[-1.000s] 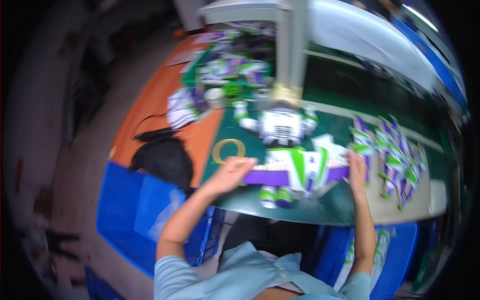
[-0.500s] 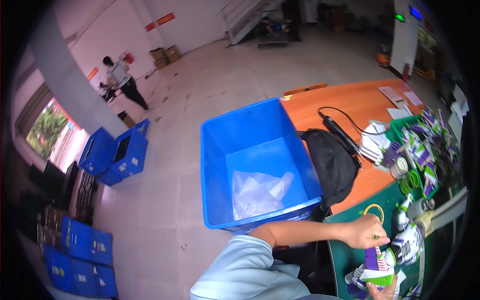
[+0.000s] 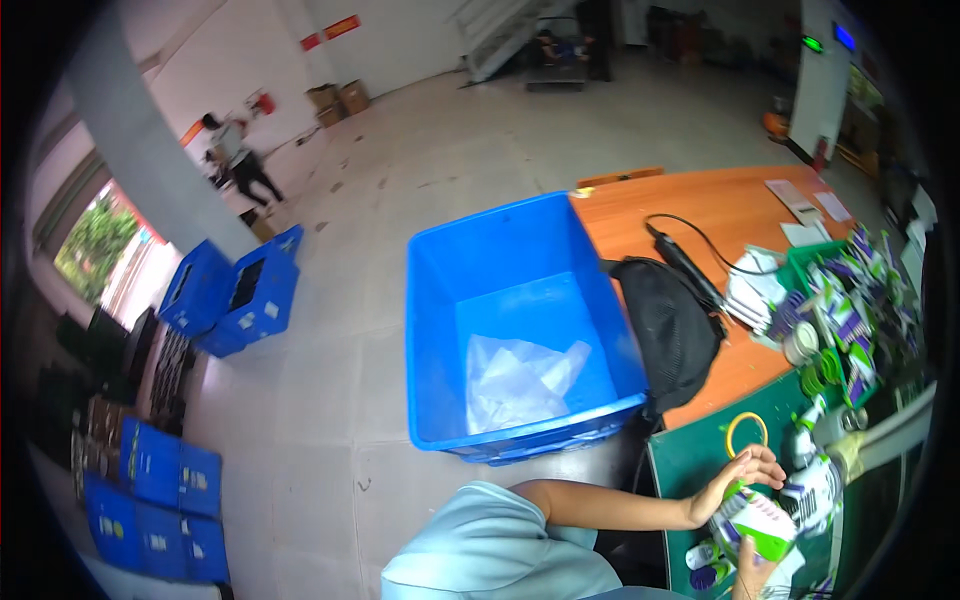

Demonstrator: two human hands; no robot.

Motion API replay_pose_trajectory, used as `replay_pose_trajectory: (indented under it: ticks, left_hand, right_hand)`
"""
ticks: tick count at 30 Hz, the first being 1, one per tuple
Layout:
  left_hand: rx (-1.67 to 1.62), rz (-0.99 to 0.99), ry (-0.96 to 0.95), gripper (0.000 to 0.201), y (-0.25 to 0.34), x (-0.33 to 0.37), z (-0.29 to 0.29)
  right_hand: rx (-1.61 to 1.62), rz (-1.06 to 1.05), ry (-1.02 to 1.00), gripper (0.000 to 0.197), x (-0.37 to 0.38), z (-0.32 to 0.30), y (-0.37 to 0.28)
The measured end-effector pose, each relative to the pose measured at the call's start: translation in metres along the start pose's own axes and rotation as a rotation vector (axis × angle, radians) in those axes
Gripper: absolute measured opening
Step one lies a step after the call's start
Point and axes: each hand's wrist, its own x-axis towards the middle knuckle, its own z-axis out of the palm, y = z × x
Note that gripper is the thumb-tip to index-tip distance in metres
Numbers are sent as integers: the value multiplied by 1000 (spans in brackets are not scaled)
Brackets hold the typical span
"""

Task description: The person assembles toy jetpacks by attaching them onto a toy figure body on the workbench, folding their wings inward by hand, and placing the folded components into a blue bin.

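My left hand [image 3: 738, 482] reaches over the green-topped bench [image 3: 690, 445] with its fingers stretched out and slightly apart. Its palm side is at the upper edge of a white, green and purple toy part [image 3: 757, 524]; whether it touches cannot be made out. From below, my right hand [image 3: 752, 570] grips that part, the thumb lying on its face. Just right of it lies a larger white and dark toy figure body [image 3: 810, 490]. Small white-and-purple pieces [image 3: 705, 565] rest to the left of my right hand. A yellow ring [image 3: 746, 432] sits beyond my left hand.
A large blue bin [image 3: 520, 330] holding a crumpled clear bag [image 3: 520, 385] stands left of the orange table [image 3: 690, 205]. A black bag [image 3: 665, 335] leans between them. Toy parts [image 3: 850, 310] heap a green crate at right. Blue bins [image 3: 170, 490] stack at far left; a person [image 3: 240, 160] walks beyond.
My left hand has gone from a fist above the toy part to stretched fingers beside it. The part has turned and shows more of its white striped face. The person far left has stepped along.
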Motion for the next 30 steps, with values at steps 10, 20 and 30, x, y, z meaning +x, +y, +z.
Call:
replay_pose_trajectory:
  ticks: [10,20,30]
  left_hand:
    - [452,-114,336,27,-95,18,-3]
    - [910,-220,206,28,-126,63,-36]
    - [592,-579,175,42,-131,107,-57]
  right_hand:
    - [-302,215,401,65,55,-11,-49]
    - [-686,3,422,47,112,-61,-11]
    - [-804,54,551,32,123,-52,4]
